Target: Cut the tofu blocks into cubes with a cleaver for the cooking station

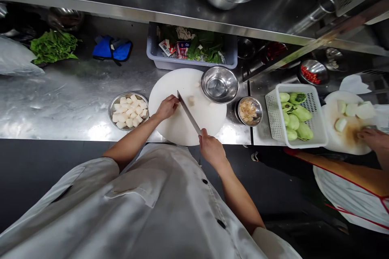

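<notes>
My right hand (210,145) is closed around the handle of a long knife (189,114), whose blade slants up and left over the round white cutting board (182,129). Near the blade's tip, on the board's left part, my left hand (168,107) has its fingers curled together; what they hold, if anything, is too small to tell. A small pale piece (191,99) lies just right of the blade. An empty steel bowl (220,84) rests on the board's upper right edge. Left of the board is a steel dish of white chunks (130,111).
Small bowl of pale slices (249,111) right of the board; white basket (322,125) of green vegetables beyond it. A grey bin (191,63) stands behind the board under a steel shelf (136,20). At far right, another person's hand (373,137) works at a second board.
</notes>
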`<state>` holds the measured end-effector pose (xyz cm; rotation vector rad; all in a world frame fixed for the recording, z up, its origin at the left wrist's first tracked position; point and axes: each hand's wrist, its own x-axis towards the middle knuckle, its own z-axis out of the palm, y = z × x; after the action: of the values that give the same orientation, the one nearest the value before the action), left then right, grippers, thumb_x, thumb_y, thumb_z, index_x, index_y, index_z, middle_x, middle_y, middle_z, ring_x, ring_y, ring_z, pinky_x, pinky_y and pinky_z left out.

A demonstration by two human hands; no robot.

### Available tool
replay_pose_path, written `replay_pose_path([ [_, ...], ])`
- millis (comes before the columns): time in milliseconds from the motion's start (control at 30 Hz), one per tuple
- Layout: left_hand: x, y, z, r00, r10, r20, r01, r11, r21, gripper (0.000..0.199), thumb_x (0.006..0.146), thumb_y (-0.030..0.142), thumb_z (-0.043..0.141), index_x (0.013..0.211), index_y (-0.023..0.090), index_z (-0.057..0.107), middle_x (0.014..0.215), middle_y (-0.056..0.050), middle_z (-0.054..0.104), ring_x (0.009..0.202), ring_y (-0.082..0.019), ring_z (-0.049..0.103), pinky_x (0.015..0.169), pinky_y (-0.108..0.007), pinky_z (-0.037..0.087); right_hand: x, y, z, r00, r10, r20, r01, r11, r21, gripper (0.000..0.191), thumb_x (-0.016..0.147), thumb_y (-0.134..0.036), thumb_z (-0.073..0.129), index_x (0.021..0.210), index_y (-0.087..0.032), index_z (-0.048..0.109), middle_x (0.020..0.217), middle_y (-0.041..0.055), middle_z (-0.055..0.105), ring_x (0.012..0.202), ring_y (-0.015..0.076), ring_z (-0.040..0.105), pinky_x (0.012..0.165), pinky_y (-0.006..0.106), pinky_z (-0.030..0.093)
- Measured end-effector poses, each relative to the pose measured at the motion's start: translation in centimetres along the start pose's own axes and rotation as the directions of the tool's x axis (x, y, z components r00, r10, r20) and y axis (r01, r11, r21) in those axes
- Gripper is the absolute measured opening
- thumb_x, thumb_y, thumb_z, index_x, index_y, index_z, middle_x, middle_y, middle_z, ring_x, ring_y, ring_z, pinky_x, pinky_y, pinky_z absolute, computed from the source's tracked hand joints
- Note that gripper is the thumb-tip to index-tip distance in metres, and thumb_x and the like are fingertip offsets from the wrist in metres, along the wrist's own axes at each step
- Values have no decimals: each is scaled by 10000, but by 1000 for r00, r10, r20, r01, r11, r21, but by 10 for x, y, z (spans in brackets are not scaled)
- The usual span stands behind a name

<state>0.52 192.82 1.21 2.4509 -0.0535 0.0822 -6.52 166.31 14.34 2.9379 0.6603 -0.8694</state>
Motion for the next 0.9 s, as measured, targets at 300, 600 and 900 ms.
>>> replay_pose_path([
  [300, 4, -6, -1, 1000, 28, -12, -28, 998, 49, 185, 871, 119, 555, 973, 196, 689, 1020, -89, 652, 1019, -237, 638, 914, -358, 548, 46, -3, 11, 999, -35, 36, 30, 993, 118, 221, 1100, -244, 324, 1214, -137, 481, 937, 135, 694, 896, 275, 701, 735, 334, 452],
  [600, 17, -2, -9, 1000, -18, -4, 18, 998, 65, 201, 872, 147, 588, 1037, 172, 700, 1061, -103, 651, 961, -240, 655, 934, -377, 546, 66, 2, 36, 988, 8, -156, 26, 977, 211, 264, 1107, -261, 305, 1221, -124, 500, 934, 116, 740, 850, 252, 694, 681, 291, 388],
  [900, -66, -16, -31, 990, 88, 108, -91, 996, 18, 353, 894, 270, 651, 1241, 204, 656, 1218, -109, 653, 1109, -259, 627, 1039, -406, 522, -8, 23, 64, 992, -32, -120, 47, 991, 123, 276, 1100, -299, 317, 1172, -149, 537, 797, 74, 720, 668, 210, 649, 578, 285, 265],
])
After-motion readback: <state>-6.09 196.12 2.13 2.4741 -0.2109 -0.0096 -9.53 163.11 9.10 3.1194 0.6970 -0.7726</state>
